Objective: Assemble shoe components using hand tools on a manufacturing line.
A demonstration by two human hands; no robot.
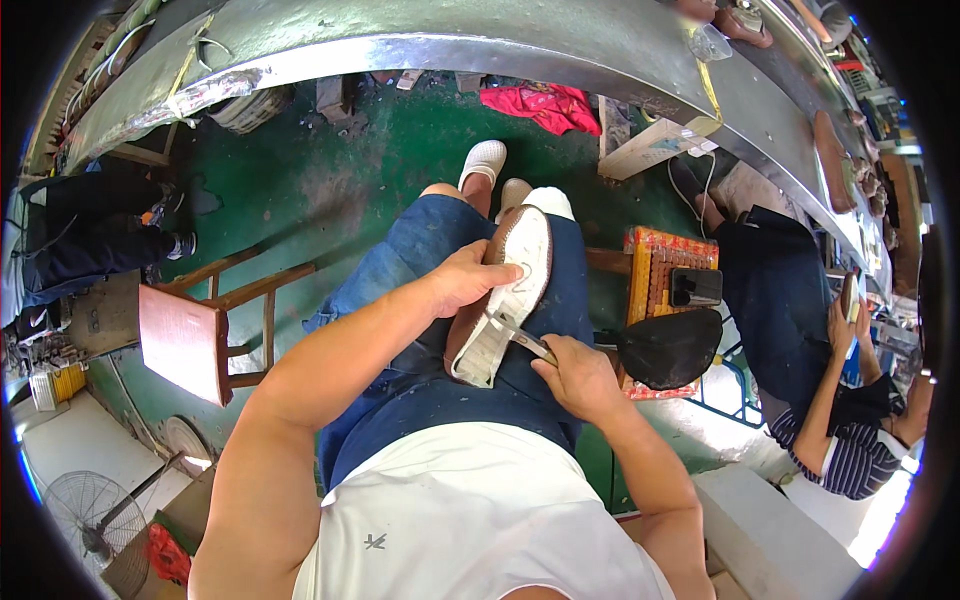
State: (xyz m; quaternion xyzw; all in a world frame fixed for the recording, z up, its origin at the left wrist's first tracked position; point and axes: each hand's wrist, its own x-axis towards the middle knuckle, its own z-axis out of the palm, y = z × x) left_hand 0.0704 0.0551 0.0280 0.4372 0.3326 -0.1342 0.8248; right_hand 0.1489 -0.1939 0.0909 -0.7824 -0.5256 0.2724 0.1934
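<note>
A brown shoe upper (468, 327) with a whitish underside (525, 245) lies bottom up along my thighs, toe pointing away from me. My left hand (468, 280) grips it from the left side, its thumb pressed on the white underside near the middle. In my right hand (580, 378) is a pair of silver metal pliers (530, 342), whose head meets the shoe's edge around the waist, toward the heel end. Whether the jaws pinch the material is too small to tell.
A long metal-edged bench (400, 50) curves across the front. To the left stands a wooden stool (185, 340); a fan (95, 515) is behind it. At my right, a black pouch (670, 350) and a phone (695, 287) rest on a beaded seat (650, 270). A co-worker (780, 310) sits farther right.
</note>
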